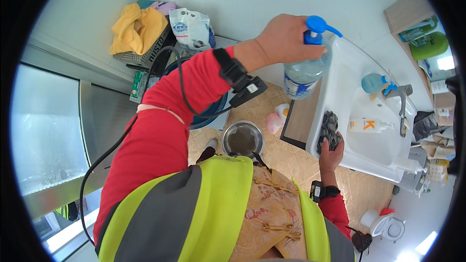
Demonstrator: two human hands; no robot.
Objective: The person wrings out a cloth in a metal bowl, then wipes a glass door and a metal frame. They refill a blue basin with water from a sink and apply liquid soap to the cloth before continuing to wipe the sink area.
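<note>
My left hand (286, 39) is wrapped round the upper part of a clear pump bottle (306, 75) with a blue pump head, raised beside the sink's far left end. The bottle is upright or slightly tilted and carries a blue and white label. At the near left rim of the white sink (343, 80), my right hand (332, 157) grips a crumpled dark grey cloth (329, 128). A white pump bottle with an orange mark (370, 125) lies in the basin. A clear spray bottle with a blue trigger (374, 83) rests near the tap (402, 106).
On the floor stands a metal basin (263, 140) with murky liquid, near a pink and white container (274, 122). A blue tub (206, 122) is partly behind my left arm. Yellow cloth (133, 29) and a white bag (191, 26) sit at the back left; a toilet (388, 225) stands at lower right.
</note>
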